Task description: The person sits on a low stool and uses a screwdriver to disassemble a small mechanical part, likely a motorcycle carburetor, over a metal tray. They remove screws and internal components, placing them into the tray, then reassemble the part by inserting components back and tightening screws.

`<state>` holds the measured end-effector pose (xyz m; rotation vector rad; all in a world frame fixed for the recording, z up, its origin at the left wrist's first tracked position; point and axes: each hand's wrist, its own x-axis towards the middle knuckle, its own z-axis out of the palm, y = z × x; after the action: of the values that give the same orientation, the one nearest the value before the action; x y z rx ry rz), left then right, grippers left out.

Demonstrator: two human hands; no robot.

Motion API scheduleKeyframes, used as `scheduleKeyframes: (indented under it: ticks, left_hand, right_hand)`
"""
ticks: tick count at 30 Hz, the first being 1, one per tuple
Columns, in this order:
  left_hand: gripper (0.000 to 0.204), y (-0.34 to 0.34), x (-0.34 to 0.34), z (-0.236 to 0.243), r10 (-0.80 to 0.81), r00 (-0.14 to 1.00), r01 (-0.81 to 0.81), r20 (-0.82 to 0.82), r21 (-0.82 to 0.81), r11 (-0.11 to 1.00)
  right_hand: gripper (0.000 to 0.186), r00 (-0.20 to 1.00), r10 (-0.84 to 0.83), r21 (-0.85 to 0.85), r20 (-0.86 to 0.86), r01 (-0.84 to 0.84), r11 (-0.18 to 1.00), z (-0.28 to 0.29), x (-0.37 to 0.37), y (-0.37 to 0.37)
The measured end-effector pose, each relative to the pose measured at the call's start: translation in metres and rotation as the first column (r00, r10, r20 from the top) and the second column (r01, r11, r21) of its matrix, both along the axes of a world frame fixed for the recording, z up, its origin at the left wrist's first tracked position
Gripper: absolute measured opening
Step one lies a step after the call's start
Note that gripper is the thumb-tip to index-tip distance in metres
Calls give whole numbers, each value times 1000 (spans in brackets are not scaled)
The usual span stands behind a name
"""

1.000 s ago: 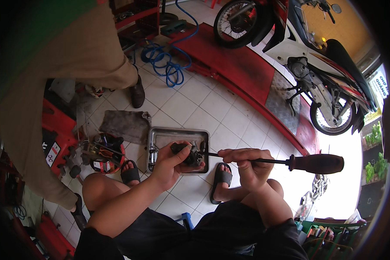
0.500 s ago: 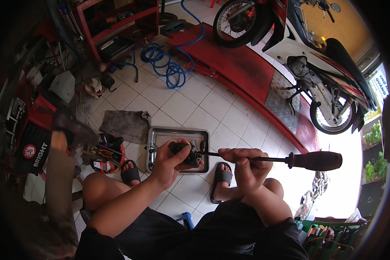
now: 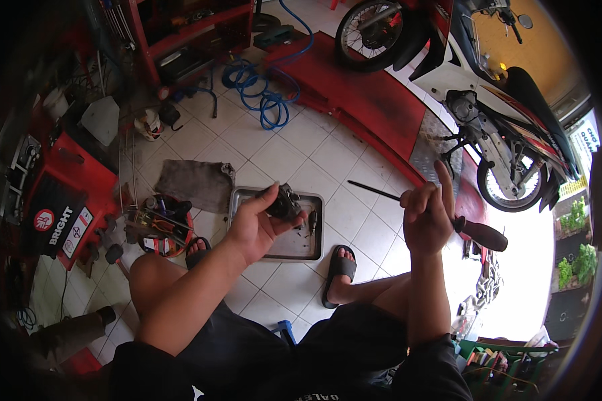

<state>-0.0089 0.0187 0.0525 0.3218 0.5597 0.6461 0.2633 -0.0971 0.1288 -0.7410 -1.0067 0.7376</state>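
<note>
While the half-curled left hand point(image 3: 254, 228) held the carburetor-like part point(image 3: 285, 202) over the metal tray point(image 3: 291, 249), the right hand point(image 3: 427, 219), index finger raised, clasped the screwdriver point(image 3: 485, 236), which could fall if that grip loosened.

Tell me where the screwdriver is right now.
In the head view, the screwdriver is right of centre, held in the right hand, its tip pointing left, apart from the dark metal part in the left hand.
</note>
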Motion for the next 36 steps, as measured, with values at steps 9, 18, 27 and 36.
scheduleKeyframes:
  ticks: [9,18,27,36]
  left_hand:
    - [36,35,-15,1,241,958,-244,157,-1,970]
    - [44,44,-11,-9,234,961,-247,-146,-73,966]
    - [32,50,-14,-19,313,914,-328,-257,-15,945]
    - [22,50,-16,-30,303,919,-326,-251,-54,944]
  right_hand:
    - [14,961,41,-947,273,261,188,-242,19,40]
    - [41,803,-596,-861,5,307,405,-374,-14,58]
    - [48,926,-281,-906,251,327,268,-417,-3,60]
    - [43,789,145,-766,597,614,-191,-433,2,85]
